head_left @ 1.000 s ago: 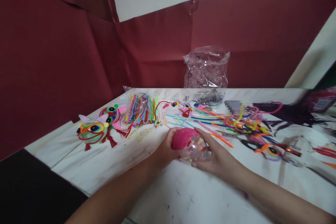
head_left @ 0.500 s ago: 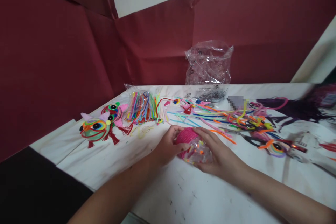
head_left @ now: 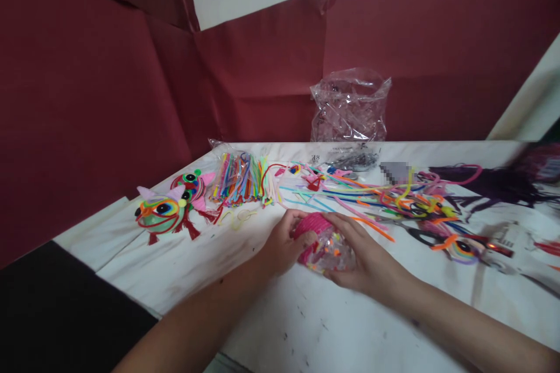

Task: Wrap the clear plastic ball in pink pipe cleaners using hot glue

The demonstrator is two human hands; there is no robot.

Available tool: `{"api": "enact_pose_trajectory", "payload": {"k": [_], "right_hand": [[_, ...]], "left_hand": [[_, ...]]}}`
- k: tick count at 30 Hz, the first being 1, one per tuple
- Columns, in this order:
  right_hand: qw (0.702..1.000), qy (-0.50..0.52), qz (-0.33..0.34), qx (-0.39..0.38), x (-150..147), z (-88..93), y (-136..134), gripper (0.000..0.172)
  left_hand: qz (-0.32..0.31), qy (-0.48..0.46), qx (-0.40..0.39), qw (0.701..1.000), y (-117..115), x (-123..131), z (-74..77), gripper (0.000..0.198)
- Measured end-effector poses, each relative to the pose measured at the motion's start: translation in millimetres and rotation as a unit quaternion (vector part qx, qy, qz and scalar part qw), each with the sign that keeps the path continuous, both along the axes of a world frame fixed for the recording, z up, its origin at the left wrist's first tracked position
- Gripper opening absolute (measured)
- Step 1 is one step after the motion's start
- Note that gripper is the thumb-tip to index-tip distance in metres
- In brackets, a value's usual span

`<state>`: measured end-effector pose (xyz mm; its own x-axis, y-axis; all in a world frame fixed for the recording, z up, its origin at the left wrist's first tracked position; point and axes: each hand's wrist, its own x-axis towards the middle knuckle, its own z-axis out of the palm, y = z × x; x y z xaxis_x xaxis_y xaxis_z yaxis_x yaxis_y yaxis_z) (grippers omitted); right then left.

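Little has shifted since a moment ago: both hands stay wrapped on the clear ball [head_left: 329, 247], half wound in pink cord, over the table [head_left: 350, 326]. My left hand [head_left: 280, 246] cups its 9 o'clock side, right hand [head_left: 365, 253] its 3 o'clock. Two finished fish ornaments [head_left: 168, 213] lie at 10 o'clock, one plastic bag [head_left: 350, 106] at 12.

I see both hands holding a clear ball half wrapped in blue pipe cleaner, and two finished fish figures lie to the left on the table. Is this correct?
Not quite: the wrapping is pink, not blue. The head view shows the left hand and right hand holding the clear ball, its upper part wound in pink. The two fish figures do lie to the left on the table.
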<state>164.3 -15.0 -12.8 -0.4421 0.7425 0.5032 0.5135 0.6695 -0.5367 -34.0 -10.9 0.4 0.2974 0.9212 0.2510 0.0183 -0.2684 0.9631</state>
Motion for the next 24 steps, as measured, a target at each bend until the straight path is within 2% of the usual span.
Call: {"api": "enact_pose_trajectory", "payload": {"k": [4, 9, 14, 18, 21, 24], "right_hand": [[1.000, 0.020, 0.000, -0.016, 0, 1.3, 1, 0.079], [0.999, 0.022, 0.014, -0.027, 2, 0.7, 2, 0.077], [1.000, -0.003, 0.020, -0.010, 2, -1.1, 2, 0.083], [0.999, 0.010, 0.017, -0.028, 0, 1.5, 0, 0.083], [0.992, 0.072, 0.012, -0.102, -1, 6.7, -1, 0.080], [0.951, 0.190, 0.026, -0.243, 0, 12.1, 4, 0.082]], "left_hand": [[0.016, 0.012, -0.029, 0.999, -1, -3, 6.0, 0.049], [0.001, -0.002, -0.041, 0.999, -3, 0, 8.2, 0.041], [0.015, 0.027, -0.004, 1.000, -4, 0, 3.3, 0.040], [0.013, 0.031, 0.021, 0.999, -2, -2, -0.6, 0.046], [0.041, 0.037, 0.031, 0.998, 0, -3, 0.7, 0.049], [0.113, 0.024, 0.065, 0.991, 1, -3, 5.5, 0.039]]}}
